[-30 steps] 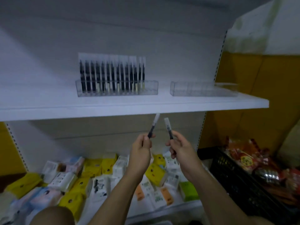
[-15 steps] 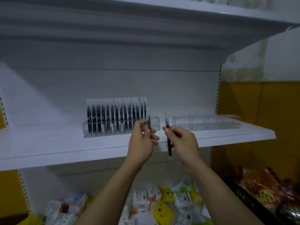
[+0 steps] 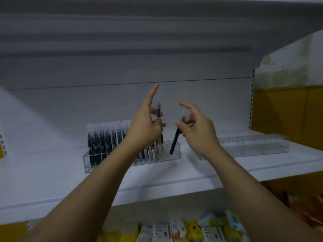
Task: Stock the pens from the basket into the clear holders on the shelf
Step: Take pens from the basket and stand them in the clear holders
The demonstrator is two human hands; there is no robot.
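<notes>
A clear pen holder [image 3: 175, 155] stands on the white shelf [image 3: 52, 180], filled with several dark pens with clear caps [image 3: 103, 137] except at its right end. My left hand [image 3: 146, 126] pinches one upright pen [image 3: 158, 112] above the holder's right part, its index finger pointing up. My right hand [image 3: 195, 126] pinches a second dark pen [image 3: 174, 143] that slants down, its lower tip inside the holder's rightmost slots. A second clear holder [image 3: 253, 148] sits further right on the shelf with no pens in it. The basket is out of view.
Another shelf overhangs above. The lower shelf holds several yellow and white packets [image 3: 174, 229]. A yellow wall panel [image 3: 286, 116] stands to the right, with red packaged goods [image 3: 307, 212] at the lower right.
Both hands rose from below the shelf edge to the first holder. The right hand's pen now dips into the holder's right end, and the left hand's pen is raised higher.
</notes>
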